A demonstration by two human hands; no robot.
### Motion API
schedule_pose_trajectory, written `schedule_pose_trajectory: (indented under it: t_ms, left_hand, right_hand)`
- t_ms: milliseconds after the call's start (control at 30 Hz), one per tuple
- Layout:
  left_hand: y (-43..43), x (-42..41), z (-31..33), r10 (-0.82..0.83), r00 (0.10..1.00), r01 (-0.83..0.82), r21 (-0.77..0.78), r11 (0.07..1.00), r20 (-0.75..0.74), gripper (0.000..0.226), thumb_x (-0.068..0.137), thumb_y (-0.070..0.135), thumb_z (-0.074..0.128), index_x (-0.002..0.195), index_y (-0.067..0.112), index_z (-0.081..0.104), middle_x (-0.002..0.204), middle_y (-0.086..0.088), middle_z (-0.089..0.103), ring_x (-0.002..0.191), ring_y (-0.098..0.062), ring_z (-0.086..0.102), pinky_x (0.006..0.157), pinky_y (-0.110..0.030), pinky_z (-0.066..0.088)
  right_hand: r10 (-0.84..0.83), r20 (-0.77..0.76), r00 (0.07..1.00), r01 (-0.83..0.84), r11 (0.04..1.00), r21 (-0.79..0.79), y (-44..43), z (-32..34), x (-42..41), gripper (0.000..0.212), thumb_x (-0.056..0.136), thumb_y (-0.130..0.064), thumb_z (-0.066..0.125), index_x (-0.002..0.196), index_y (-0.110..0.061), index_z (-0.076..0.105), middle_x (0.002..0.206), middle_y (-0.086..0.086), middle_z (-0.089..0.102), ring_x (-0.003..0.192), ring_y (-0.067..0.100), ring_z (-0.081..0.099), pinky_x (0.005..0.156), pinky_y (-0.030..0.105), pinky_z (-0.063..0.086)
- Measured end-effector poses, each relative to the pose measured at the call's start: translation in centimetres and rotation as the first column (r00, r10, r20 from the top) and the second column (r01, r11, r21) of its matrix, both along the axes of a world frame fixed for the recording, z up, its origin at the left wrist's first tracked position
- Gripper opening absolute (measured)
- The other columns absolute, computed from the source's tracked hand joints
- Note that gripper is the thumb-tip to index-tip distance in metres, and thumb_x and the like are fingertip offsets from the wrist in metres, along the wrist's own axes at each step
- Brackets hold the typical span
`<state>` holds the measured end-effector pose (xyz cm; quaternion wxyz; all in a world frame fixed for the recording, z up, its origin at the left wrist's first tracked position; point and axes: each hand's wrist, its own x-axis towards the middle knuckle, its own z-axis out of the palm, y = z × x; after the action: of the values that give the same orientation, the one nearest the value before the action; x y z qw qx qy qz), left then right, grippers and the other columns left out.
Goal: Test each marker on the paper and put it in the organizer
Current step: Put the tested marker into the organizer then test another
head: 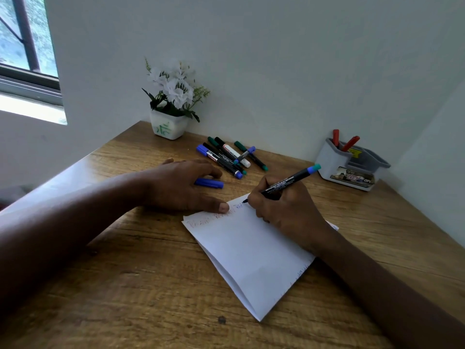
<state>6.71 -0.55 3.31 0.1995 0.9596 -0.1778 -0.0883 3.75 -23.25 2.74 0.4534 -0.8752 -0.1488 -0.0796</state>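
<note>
One marker (289, 181) between right-hand fingers (259, 206), tip on paper (246, 253)

the picture label (352, 176) on the front of the organizer (327, 157) shows white capitals "ope", the rest not legible; the black marker (284, 182) over the paper (251, 248) bears white print too small to read; the white marker (236, 154) in the pile has a red label and dark lettering, blurred; red and blue handwriting along the paper's top edge cannot be made out
</note>
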Motion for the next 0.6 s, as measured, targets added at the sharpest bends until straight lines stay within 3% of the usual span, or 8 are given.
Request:
schedule_pose_trajectory:
  t_ms: [300,500,600]
  left_hand:
    - [0.14,0.35,-0.25,-0.008,1.000,0.008,-0.002,1.000,0.002,0.104,0.058,0.087,0.053,0.150,0.042,0.035,0.161,0.014,0.032,0.143,-0.013,0.035,0.119,-0.047,0.028]
    - [0.10,0.34,-0.27,-0.002,1.000,0.002,-0.010,1.000,0.001,0.104,0.058,0.087,0.054,0.150,0.043,0.035,0.160,0.014,0.033,0.142,-0.014,0.036,0.117,-0.046,0.029]
    - [0.13,0.23,-0.21,-0.005,1.000,0.005,-0.004,1.000,0.000,0.104,0.058,0.087,0.053,0.150,0.043,0.035,0.161,0.013,0.032,0.143,-0.015,0.036,0.119,-0.048,0.027]
  right_hand:
    - [-0.059,0.079,0.995,0.061,0.998,-0.024,-0.13,-0.39,0.15,0.020,0.083,-0.011,0.074,0.066,-0.013,0.064,0.059,0.001,0.063,0.055,0.010,0.058,0.053,0.022,0.046]
    - [-0.064,0.065,0.996,0.065,0.998,-0.020,-0.24,-0.22,0.20,0.016,0.084,-0.011,0.074,0.071,-0.006,0.066,0.065,0.011,0.067,0.059,0.016,0.060,0.057,0.037,0.051]
    - [-0.066,0.024,0.998,0.066,0.998,-0.013,-0.17,-0.24,0.22,0.016,0.084,-0.014,0.073,0.071,-0.010,0.066,0.062,0.004,0.065,0.058,0.010,0.058,0.055,0.028,0.048]
